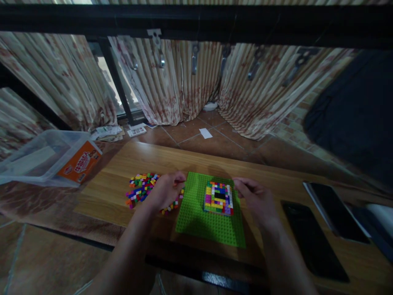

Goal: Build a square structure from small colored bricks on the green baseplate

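A green studded baseplate (pixel 199 221) lies on the wooden table (pixel 116 172). On it stands a square wall of small coloured bricks (pixel 218 198) with a dark hollow middle. Left of the plate lies a pile of loose coloured bricks (pixel 141 187). My left hand (pixel 166 191) rests curled on the right part of that pile, at the plate's left edge; what its fingers hold is hidden. My right hand (pixel 256 198) sits just right of the brick wall, fingers bent and pinched near its top right corner.
Two dark phones (pixel 310 239) (pixel 334 209) lie on the table to the right. A clear plastic tub with an orange label (pixel 55 157) sits on the floor at left. Curtains, papers and tiled floor lie beyond the table's far edge.
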`<control>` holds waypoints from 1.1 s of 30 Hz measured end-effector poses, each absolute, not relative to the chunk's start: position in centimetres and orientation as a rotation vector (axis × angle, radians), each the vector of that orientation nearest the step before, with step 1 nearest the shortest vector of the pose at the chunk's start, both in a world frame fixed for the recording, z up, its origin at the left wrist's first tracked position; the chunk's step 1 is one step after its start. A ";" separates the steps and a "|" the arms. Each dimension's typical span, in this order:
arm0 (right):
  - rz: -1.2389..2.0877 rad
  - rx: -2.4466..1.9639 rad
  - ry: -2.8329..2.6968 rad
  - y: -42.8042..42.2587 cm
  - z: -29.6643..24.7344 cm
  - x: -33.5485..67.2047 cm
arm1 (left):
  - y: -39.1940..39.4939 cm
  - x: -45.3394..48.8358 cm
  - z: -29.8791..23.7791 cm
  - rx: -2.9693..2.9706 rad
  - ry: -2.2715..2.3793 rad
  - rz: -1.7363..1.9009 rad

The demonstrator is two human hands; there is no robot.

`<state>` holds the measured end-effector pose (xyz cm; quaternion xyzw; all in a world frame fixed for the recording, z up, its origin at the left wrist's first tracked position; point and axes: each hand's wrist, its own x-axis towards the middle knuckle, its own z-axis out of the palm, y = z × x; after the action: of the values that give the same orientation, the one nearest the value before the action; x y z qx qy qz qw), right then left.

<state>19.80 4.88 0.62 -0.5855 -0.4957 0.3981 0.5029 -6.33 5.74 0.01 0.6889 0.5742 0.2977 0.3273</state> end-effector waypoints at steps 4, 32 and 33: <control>1.082 -1.295 -1.233 4.3 1.3 18.1 | 5.4 -4.5 0.8 1.298 1.270 0.946; 1.108 -1.141 -1.237 3.8 2.0 18.7 | 4.1 -0.3 1.3 0.964 0.897 1.193; 1.066 -1.176 -1.246 3.9 2.0 19.1 | 4.2 -0.4 1.1 0.967 0.924 1.211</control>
<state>19.12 3.93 2.00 -0.4932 -0.5225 0.4470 0.5328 -0.41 4.23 1.13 0.4204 0.4018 0.5265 0.6201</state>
